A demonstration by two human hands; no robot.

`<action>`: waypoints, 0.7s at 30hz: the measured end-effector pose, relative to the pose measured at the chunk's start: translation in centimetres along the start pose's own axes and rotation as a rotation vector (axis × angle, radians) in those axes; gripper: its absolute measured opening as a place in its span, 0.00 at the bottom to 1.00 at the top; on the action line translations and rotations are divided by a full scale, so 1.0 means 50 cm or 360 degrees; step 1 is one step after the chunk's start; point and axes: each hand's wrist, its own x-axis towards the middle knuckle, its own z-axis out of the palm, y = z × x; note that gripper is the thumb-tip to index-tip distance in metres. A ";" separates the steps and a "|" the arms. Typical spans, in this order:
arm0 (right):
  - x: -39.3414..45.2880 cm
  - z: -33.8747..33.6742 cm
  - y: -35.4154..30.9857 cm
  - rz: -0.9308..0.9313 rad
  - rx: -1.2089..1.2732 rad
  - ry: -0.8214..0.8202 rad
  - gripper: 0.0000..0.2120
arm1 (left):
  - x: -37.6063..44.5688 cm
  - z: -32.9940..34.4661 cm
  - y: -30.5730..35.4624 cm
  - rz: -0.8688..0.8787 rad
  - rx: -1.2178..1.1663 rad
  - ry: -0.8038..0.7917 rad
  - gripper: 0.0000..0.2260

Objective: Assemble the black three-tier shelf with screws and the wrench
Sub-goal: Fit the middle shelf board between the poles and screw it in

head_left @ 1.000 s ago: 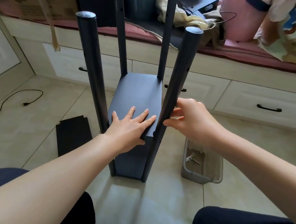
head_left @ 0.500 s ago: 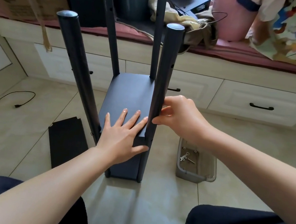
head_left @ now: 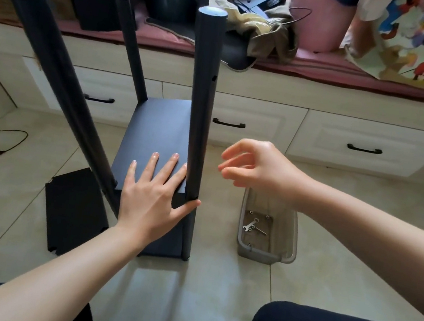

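I've two black shelf boards [head_left: 154,134] between the four black round posts [head_left: 198,119], my left hand [head_left: 154,193] pressing flat on the upper one, my right hand [head_left: 257,164] loose and empty, while the third flat black board [head_left: 72,210] lies on the floor and the small silver wrench [head_left: 250,224] sits unused

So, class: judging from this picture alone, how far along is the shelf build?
Done: four poles stand around a lower board. In hand: the left hand presses flat on the middle board, while the right hand hovers, holding nothing, above the tray with the wrench. Left: fixing this tier, then fitting the spare board lying on the floor.

Head cam, close, looks fwd/down at floor [head_left: 198,291].
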 end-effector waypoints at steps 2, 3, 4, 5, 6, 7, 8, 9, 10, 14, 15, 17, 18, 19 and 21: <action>-0.004 -0.022 0.061 0.0084 -0.0060 -0.0008 0.08 | 0.004 0.001 0.006 0.0008 -0.0009 0.0034 0.39; -0.006 -0.028 0.095 0.0140 -0.0114 -0.0012 0.08 | 0.005 0.001 0.009 0.0010 -0.0015 0.0055 0.38; -0.004 -0.031 0.132 0.0206 -0.0174 -0.0016 0.07 | 0.005 0.002 0.011 0.0009 -0.0019 0.0083 0.37; -0.002 -0.030 0.172 0.0282 -0.0222 -0.0026 0.07 | 0.006 0.004 0.012 0.0013 -0.0014 0.0111 0.36; 0.002 -0.027 0.213 0.0361 -0.0251 -0.0047 0.08 | 0.006 0.006 0.013 0.0020 -0.0003 0.0133 0.35; 0.005 -0.021 0.255 0.0435 -0.0278 -0.0075 0.08 | 0.006 0.008 0.013 0.0028 0.0012 0.0146 0.34; 0.010 -0.014 0.295 0.0499 -0.0315 -0.0098 0.09 | 0.007 0.009 0.013 0.0038 0.0026 0.0157 0.33; 0.016 -0.006 0.334 0.0553 -0.0355 -0.0116 0.09 | 0.007 0.011 0.012 0.0046 0.0041 0.0168 0.33; 0.023 0.003 0.370 0.0596 -0.0383 -0.0131 0.08 | 0.007 0.013 0.011 0.0052 0.0051 0.0183 0.33; 0.068 0.039 0.483 0.0731 -0.0483 -0.0173 0.08 | 0.006 0.017 0.012 0.0064 0.0045 0.0259 0.31; 0.082 0.048 0.506 0.0758 -0.0513 -0.0193 0.08 | 0.007 0.019 0.012 0.0069 0.0044 0.0279 0.30; 0.108 0.067 0.546 0.0808 -0.0589 -0.0262 0.07 | 0.007 0.023 0.011 0.0086 0.0038 0.0320 0.29; 0.119 0.076 0.562 0.0823 -0.0642 -0.0302 0.06 | 0.007 0.025 0.011 0.0095 0.0032 0.0342 0.29; 0.129 0.085 0.576 0.0834 -0.0685 -0.0334 0.07 | 0.006 0.026 0.011 0.0102 0.0025 0.0362 0.28; 0.149 0.101 0.604 0.0874 -0.0757 -0.0361 0.12 | 0.007 0.028 0.012 0.0098 0.0014 0.0387 0.28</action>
